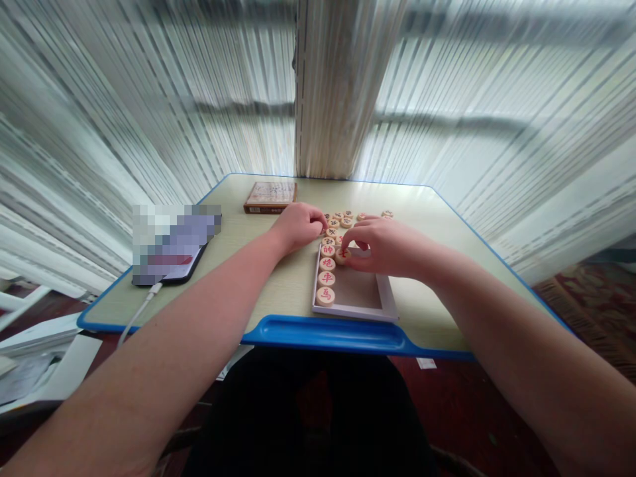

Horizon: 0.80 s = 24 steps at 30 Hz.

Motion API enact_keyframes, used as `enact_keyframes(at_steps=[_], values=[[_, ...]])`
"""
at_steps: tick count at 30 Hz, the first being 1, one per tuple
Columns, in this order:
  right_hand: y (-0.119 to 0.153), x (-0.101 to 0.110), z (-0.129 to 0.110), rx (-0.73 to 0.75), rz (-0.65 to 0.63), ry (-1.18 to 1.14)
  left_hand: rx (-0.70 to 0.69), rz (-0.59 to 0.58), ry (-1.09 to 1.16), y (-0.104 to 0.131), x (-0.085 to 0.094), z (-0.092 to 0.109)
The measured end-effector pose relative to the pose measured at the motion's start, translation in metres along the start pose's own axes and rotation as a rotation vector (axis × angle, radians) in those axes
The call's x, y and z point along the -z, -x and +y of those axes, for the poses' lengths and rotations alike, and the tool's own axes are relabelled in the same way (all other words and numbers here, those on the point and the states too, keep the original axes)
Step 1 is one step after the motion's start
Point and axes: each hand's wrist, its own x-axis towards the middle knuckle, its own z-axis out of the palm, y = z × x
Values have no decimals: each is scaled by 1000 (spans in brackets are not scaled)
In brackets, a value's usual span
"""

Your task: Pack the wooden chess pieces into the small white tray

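Note:
My right hand [380, 245] reaches over the open shallow box [370, 291], its fingers pinching a Chinese chess piece [342, 256] with a red character. This piece is beside a column of round wooden pieces along the box's left wall, including a red-marked piece [326, 295] at the near end. My left hand [299, 224] is just beyond the box to the left, fingers curled and closed at the edge of a chess piece that they mostly hide. Several dark-marked loose pieces [332, 232] lie between and behind my hands on the table.
A brown-edged box lid [271, 196] lies at the back left of the blue-rimmed table [427, 305]. A phone [181, 255] with a white charging cable [136, 315] rests at the left edge. Curtains [328, 99] hang behind the table. A blue tray groove [332, 334] runs along the front.

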Motion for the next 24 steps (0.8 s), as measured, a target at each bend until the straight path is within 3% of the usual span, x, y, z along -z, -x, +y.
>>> enact_keyframes(at_steps=[12, 19, 24], values=[[0, -2, 4, -20, 4, 6, 3, -2, 37, 2, 2, 4], [0, -4, 6, -7, 2, -10, -21, -182, 248, 8, 10, 13], [0, -5, 7, 3, 4, -32, -39, -255, 234, 9, 10, 15]])
